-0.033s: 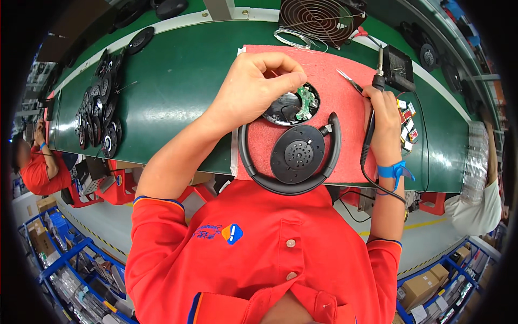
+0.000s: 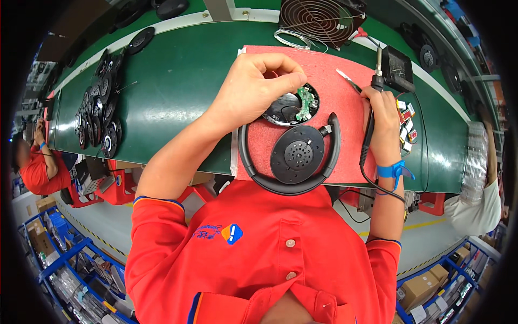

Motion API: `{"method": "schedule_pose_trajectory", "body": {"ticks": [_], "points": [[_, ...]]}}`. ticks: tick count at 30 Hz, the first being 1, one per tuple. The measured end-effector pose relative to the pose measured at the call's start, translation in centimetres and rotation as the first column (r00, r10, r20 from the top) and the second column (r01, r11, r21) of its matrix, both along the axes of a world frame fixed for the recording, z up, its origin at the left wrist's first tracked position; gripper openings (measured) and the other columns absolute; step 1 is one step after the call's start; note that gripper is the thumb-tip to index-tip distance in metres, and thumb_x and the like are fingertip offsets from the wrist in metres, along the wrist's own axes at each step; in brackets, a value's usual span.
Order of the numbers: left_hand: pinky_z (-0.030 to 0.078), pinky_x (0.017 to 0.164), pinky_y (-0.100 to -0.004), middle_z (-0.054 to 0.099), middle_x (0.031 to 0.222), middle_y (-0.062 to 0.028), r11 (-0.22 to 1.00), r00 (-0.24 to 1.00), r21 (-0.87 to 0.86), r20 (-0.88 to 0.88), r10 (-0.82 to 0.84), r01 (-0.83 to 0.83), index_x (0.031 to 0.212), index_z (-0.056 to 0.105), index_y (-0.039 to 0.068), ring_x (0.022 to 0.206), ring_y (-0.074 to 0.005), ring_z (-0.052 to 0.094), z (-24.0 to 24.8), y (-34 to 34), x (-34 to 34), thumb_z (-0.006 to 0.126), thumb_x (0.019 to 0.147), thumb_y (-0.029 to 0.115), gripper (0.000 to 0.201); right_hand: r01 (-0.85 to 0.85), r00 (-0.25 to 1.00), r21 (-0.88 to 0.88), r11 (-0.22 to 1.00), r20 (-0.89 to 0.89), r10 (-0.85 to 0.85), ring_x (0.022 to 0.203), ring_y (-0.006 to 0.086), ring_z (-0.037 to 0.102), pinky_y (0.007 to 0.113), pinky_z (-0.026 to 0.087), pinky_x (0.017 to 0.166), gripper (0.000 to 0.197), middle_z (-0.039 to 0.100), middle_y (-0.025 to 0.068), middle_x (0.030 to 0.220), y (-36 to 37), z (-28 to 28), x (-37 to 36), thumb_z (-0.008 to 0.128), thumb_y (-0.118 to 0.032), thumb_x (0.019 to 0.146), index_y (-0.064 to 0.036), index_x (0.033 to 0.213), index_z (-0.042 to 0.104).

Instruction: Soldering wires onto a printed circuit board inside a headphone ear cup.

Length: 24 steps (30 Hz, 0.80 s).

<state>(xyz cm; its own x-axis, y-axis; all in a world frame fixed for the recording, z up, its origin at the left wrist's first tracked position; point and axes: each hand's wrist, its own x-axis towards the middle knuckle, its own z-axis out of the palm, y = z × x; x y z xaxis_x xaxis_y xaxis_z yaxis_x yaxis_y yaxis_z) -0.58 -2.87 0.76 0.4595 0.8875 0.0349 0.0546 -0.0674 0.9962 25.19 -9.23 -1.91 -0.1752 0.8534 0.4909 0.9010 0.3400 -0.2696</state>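
Note:
My left hand [image 2: 253, 89] is closed in a pinch above an open headphone ear cup [image 2: 280, 110]; a thin wire [image 2: 304, 71] shows at its fingertips. Inside that cup sits a green circuit board [image 2: 305, 105], partly covered by my fingers. My right hand [image 2: 385, 116] is wrapped round a soldering iron [image 2: 377, 82], its metal tip pointing away from me beside a black holder [image 2: 398, 69]. Tweezers [image 2: 349, 81] reach out by my right fingertips; whether I grip them is hidden. Nearer me lies the black headband [image 2: 245, 156] around a second ear cup [image 2: 298, 155] with a perforated centre.
A pink foam mat [image 2: 350, 151] covers the green bench [image 2: 167, 97]. Black round parts [image 2: 100, 102] are heaped at left. A fan [image 2: 321, 19] and coiled wire [image 2: 291, 39] stand at the back. Small battery-like packs [image 2: 407, 121] lie right, beside the iron's cable [image 2: 369, 175]. Co-workers sit on both sides.
My right hand and the soldering iron have shifted very slightly. Otherwise nothing visibly differs.

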Motion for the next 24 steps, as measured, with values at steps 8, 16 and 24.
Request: {"method": "schedule_pose_trajectory", "body": {"ticks": [8, 16, 24], "points": [[0.044, 0.063, -0.0202, 0.061, 0.073, -0.0009, 0.999, 0.996, -0.048, 0.087, -0.021, 0.025, 0.085, 0.066, 0.0, 0.068, -0.0063, 0.055, 0.4, 0.0, -0.4, 0.066, 0.085, 0.012, 0.012, -0.121, 0.923, 0.159, 0.98, -0.344, 0.17, 0.075, 0.0169, 0.054, 0.025, 0.044, 0.065, 0.028, 0.062, 0.0108, 0.09, -0.3, 0.1, -2.2, 0.055, 0.016, 0.076, -0.0039, 0.095, 0.05], [0.047, 0.065, -0.0214, 0.063, 0.075, -0.0014, 0.994, 0.983, -0.094, 0.18, -0.035, 0.053, 0.087, 0.067, -0.001, 0.069, -0.0064, 0.057, 0.0, 0.1, -0.7, 0.065, 0.087, 0.015, 0.016, -0.129, 0.881, 0.112, 0.985, -0.444, 0.166, 0.069, 0.0208, 0.053, 0.029, 0.043, 0.06, 0.016, 0.063, 0.0073, 0.083, -0.9, 1.1, -5.0, 0.06, 0.007, 0.079, -0.0043, 0.09, 0.059], [0.047, 0.064, -0.0209, 0.063, 0.075, -0.0013, 0.993, 0.979, -0.099, 0.199, -0.044, 0.064, 0.088, 0.067, -0.001, 0.07, -0.0062, 0.058, 0.2, -0.1, -0.7, 0.065, 0.087, 0.016, 0.017, -0.174, 0.801, 0.048, 0.984, -0.574, 0.17, 0.066, 0.0221, 0.058, 0.029, 0.046, 0.06, 0.016, 0.064, 0.0115, 0.083, -1.0, 1.4, -5.8, 0.062, 0.008, 0.078, -0.0026, 0.089, 0.057]]}}
